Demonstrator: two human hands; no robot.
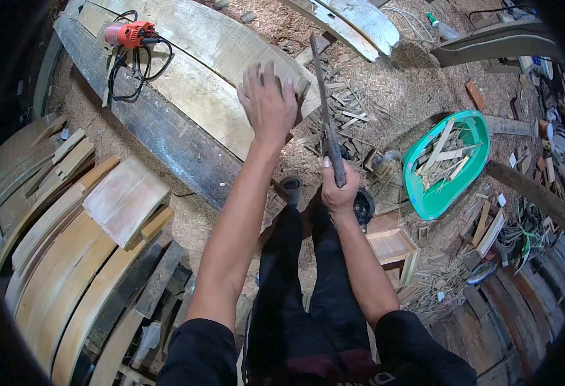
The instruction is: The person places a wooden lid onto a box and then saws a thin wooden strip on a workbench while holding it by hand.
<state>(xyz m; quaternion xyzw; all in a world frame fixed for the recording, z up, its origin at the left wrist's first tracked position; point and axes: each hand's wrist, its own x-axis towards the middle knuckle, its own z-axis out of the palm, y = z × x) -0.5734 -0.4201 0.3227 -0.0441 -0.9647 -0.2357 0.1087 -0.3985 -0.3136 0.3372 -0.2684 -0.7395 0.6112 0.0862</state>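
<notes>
My left hand (269, 106) is over the near end of a pale wooden board (212, 48), fingers spread and palm down; whether it presses on the wood is hard to tell. In my right hand (340, 186) is a long, narrow, dark hand saw (325, 106), seen nearly edge-on. My fingers wrap its handle, and the blade points away from me, just right of the board's end. An orange power tool (128, 34) with a black cord (142, 76) rests on the boards at the upper left.
A green tub (413, 188) holding wood scraps stands on the right. By my right leg is a small wooden box frame (392, 246). Curved planks (70, 257) and a pale block (127, 201) are stacked at the left. Offcuts (353, 116) and shavings cover the floor.
</notes>
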